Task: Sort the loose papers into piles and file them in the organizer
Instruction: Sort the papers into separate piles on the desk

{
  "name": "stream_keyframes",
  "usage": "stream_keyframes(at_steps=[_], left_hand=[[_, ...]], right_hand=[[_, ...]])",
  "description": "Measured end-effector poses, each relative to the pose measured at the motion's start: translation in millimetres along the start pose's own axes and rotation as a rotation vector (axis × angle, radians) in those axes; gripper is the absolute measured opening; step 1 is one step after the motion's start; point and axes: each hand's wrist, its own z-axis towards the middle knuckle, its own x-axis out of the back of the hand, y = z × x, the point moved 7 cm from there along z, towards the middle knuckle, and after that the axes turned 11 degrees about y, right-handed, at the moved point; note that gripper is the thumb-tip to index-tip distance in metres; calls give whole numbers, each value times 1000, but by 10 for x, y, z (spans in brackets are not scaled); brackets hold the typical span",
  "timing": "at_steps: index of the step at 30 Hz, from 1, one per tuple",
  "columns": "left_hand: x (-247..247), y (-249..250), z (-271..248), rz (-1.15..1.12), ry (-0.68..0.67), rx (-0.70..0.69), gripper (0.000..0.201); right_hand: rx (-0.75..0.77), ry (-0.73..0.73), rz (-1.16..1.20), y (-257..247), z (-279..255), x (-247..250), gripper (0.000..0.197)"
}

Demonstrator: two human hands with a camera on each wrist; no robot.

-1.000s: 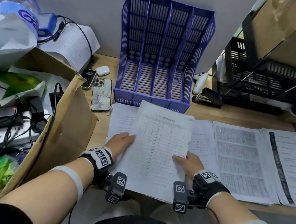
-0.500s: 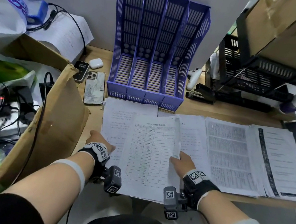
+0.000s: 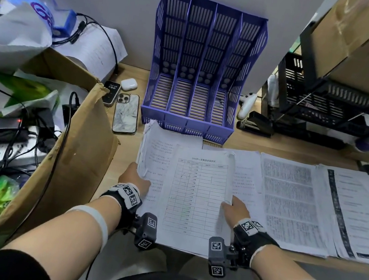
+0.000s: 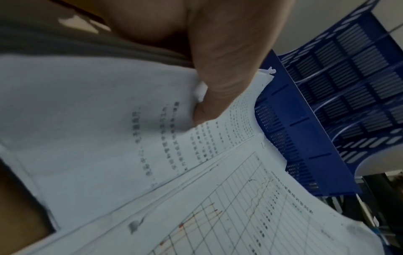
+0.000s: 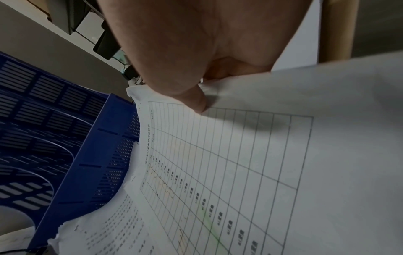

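A blue four-slot organizer (image 3: 204, 70) stands upright against the wall, its slots holding nothing. In front of it I hold papers over the desk edge. My left hand (image 3: 135, 177) grips the left edge of a text stack (image 3: 155, 149), thumb on top (image 4: 218, 96). My right hand (image 3: 234, 209) pinches the right edge of the table sheets (image 3: 197, 190), which lie partly over the text stack. The table sheets (image 5: 240, 163) curl up towards the organizer (image 5: 76, 163). Two more piles (image 3: 290, 200) lie on the desk to the right.
Two phones (image 3: 126, 113) and an earbud case (image 3: 129, 84) lie left of the organizer. A cardboard box (image 3: 76, 147) with cables and bags fills the left. A stapler (image 3: 253, 125) and black wire shelves (image 3: 329, 107) stand at the right.
The table sheets came down from in front of the organizer onto the text stack. My left hand let go of them and moved left to grip the text stack's edge, lifting it.
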Motion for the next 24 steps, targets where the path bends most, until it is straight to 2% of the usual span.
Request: stream_keyframes(at_steps=[2, 4, 5, 8, 10, 13, 16, 19, 21, 24], left_hand=[[11, -28, -12, -67, -23, 57, 55], [71, -13, -7, -140, -17, 69, 60], [114, 21, 9, -149, -11, 33, 55], [349, 236, 30, -63, 32, -141, 17], [572, 392, 5, -63, 74, -215, 16], [916, 579, -63, 96, 189, -305, 28], [1204, 744, -244, 137, 352, -397, 30], [1444, 872, -417, 86, 521, -500, 24], [1552, 908, -501, 1, 584, -545, 25], [1655, 944, -566, -99, 642, -591, 27]], right_hand=[[3, -11, -7, 8, 9, 9, 36], [2, 1, -11, 12, 18, 38, 38], [-2, 13, -6, 20, 27, 54, 39], [-15, 49, -3, 41, 78, 87, 44], [-53, 67, -5, 61, 128, 99, 49], [-75, 94, -2, 38, 196, 104, 52], [-38, 143, -2, -63, 210, 79, 48], [9, 160, 2, -195, 198, -5, 40], [49, 125, 10, -302, 203, -115, 34], [138, -4, 23, -572, 127, -323, 33]])
